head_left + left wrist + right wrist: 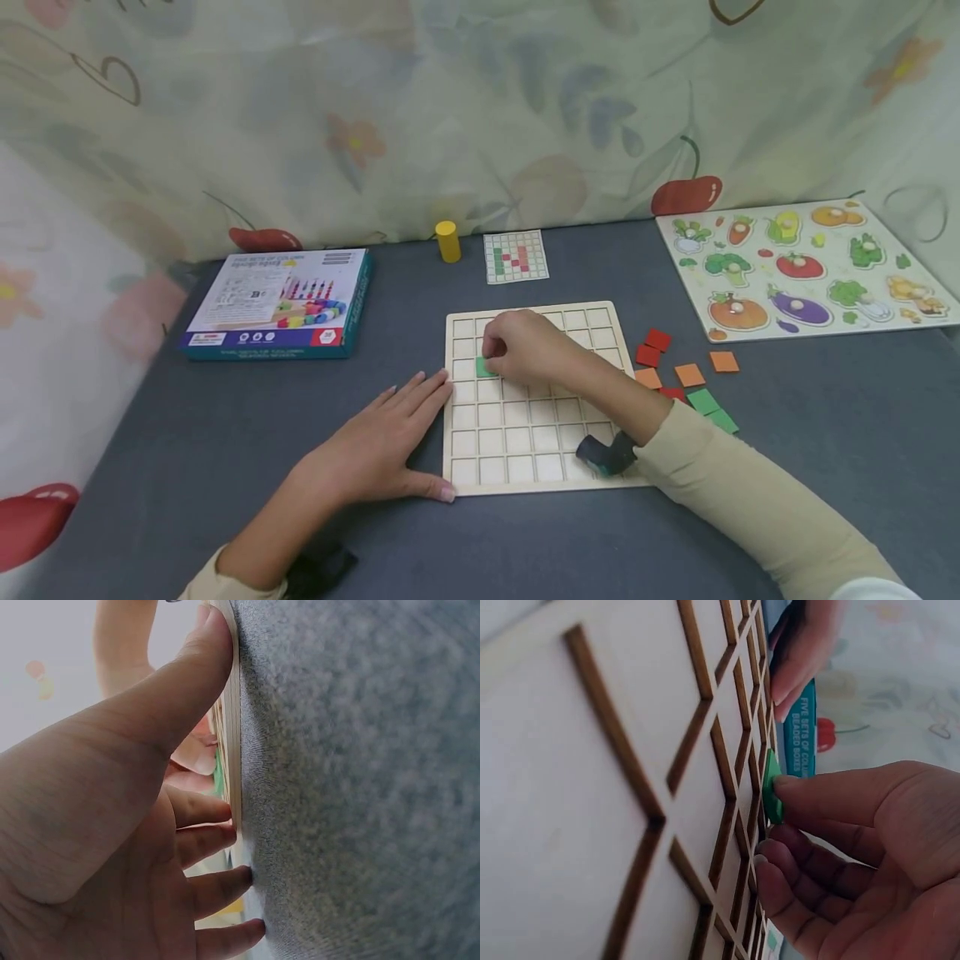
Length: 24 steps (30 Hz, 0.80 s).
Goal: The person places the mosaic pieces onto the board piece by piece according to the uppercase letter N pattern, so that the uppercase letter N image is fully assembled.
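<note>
My right hand is over the upper left of a wooden grid board, pinching a green square tile between thumb and fingers. The tile stands slightly tilted against the board's cells in the right wrist view. At the board's left edge rests my left hand, fingers spread and straight, with fingertips and thumb touching the rim. Loose red tiles, orange tiles and green tiles lie to the board's right, partly behind my right forearm. Behind the board is a small pattern card with green and red squares.
A boxed bead set lies at the left. The yellow cylinder stands at the back beside the card. At the back right is a vegetable peg puzzle. A patterned curtain hangs along the table's rear edge.
</note>
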Each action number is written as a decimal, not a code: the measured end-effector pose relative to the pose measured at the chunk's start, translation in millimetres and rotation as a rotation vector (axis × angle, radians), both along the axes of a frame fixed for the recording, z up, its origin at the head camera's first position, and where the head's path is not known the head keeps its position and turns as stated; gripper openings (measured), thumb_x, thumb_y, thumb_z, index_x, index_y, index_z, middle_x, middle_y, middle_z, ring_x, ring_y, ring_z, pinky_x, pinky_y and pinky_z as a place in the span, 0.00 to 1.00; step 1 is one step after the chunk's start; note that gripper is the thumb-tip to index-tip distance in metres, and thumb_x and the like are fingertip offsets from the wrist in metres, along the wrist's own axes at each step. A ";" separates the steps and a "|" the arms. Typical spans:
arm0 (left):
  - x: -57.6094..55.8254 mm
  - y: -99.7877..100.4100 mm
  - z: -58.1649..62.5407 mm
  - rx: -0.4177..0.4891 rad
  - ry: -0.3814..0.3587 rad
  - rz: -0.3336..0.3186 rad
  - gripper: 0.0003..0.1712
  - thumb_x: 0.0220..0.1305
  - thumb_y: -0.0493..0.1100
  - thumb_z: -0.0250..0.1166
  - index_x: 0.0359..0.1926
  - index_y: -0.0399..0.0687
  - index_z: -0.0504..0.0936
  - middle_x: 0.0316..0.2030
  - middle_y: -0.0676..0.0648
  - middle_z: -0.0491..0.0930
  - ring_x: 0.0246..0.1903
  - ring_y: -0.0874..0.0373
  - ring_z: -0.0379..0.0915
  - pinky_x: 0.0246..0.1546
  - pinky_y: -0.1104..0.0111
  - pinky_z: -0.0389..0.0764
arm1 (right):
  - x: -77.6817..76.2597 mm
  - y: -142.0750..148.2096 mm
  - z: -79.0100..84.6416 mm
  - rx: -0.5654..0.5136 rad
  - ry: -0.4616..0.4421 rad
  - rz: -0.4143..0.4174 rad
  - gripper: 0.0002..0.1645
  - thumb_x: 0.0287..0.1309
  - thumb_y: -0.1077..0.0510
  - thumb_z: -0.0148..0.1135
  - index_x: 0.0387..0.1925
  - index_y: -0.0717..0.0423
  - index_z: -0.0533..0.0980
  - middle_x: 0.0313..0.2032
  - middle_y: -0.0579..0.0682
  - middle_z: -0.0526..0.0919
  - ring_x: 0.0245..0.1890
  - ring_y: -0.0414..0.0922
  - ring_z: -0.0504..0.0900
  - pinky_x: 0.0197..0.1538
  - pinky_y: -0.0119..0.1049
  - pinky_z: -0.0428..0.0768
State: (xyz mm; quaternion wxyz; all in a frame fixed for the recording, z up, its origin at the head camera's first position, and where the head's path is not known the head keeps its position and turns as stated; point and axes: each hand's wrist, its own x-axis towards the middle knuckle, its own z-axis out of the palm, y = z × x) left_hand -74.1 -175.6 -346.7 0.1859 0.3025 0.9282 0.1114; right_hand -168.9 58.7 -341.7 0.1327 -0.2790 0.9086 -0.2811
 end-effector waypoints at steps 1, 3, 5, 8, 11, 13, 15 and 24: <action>0.1 -0.1 0.1 0.001 0.002 0.001 0.69 0.50 0.80 0.63 0.80 0.44 0.49 0.79 0.46 0.44 0.76 0.43 0.39 0.70 0.41 0.51 | 1.1 -0.3 0.0 0.012 0.011 0.008 0.04 0.59 0.62 0.70 0.29 0.53 0.83 0.27 0.44 0.79 0.31 0.42 0.75 0.38 0.37 0.76; -0.1 0.2 -0.1 -0.003 0.005 0.000 0.69 0.50 0.80 0.63 0.80 0.44 0.49 0.79 0.46 0.44 0.76 0.43 0.39 0.70 0.42 0.51 | 4.0 -0.1 0.1 0.034 0.042 0.032 0.04 0.59 0.63 0.68 0.29 0.53 0.83 0.28 0.44 0.79 0.31 0.42 0.75 0.38 0.37 0.76; -0.4 0.5 -0.2 -0.005 0.007 0.000 0.69 0.50 0.80 0.64 0.80 0.44 0.49 0.79 0.45 0.44 0.76 0.43 0.39 0.70 0.42 0.51 | 7.9 0.8 0.1 0.051 0.085 0.062 0.02 0.59 0.64 0.68 0.32 0.55 0.85 0.30 0.45 0.79 0.32 0.42 0.75 0.39 0.37 0.76; -0.9 0.9 -0.4 -0.023 0.011 0.004 0.69 0.49 0.80 0.64 0.80 0.46 0.49 0.79 0.46 0.43 0.77 0.44 0.38 0.70 0.43 0.51 | 15.2 2.4 -0.2 0.090 0.187 0.114 0.04 0.58 0.64 0.68 0.36 0.59 0.87 0.32 0.47 0.78 0.32 0.42 0.74 0.39 0.37 0.77; -0.8 0.7 0.2 -0.031 0.011 0.007 0.69 0.49 0.80 0.64 0.80 0.46 0.48 0.79 0.47 0.43 0.77 0.45 0.38 0.70 0.43 0.51 | 24.1 4.0 -0.9 0.117 0.269 0.145 0.06 0.59 0.62 0.69 0.37 0.59 0.87 0.32 0.47 0.77 0.31 0.43 0.72 0.37 0.36 0.75; -0.7 0.7 0.5 -0.028 0.006 0.006 0.69 0.49 0.80 0.64 0.80 0.46 0.48 0.79 0.47 0.43 0.77 0.45 0.38 0.70 0.42 0.51 | 30.1 5.4 -1.0 0.116 0.290 0.152 0.05 0.59 0.61 0.68 0.37 0.58 0.86 0.32 0.47 0.76 0.31 0.44 0.71 0.36 0.36 0.73; -0.4 0.5 0.9 -0.018 0.001 0.005 0.69 0.50 0.79 0.64 0.80 0.46 0.49 0.79 0.46 0.43 0.77 0.44 0.38 0.70 0.42 0.51 | 35.4 7.5 -1.5 0.093 0.296 0.161 0.05 0.58 0.60 0.69 0.35 0.57 0.86 0.33 0.47 0.77 0.32 0.44 0.72 0.37 0.37 0.73; 0.1 0.4 0.9 -0.012 -0.002 0.005 0.68 0.50 0.79 0.64 0.80 0.46 0.49 0.79 0.47 0.44 0.77 0.44 0.38 0.70 0.42 0.50 | 58.6 30.2 -1.6 -0.025 0.208 0.179 0.07 0.59 0.61 0.67 0.39 0.57 0.87 0.40 0.48 0.82 0.44 0.47 0.78 0.51 0.44 0.77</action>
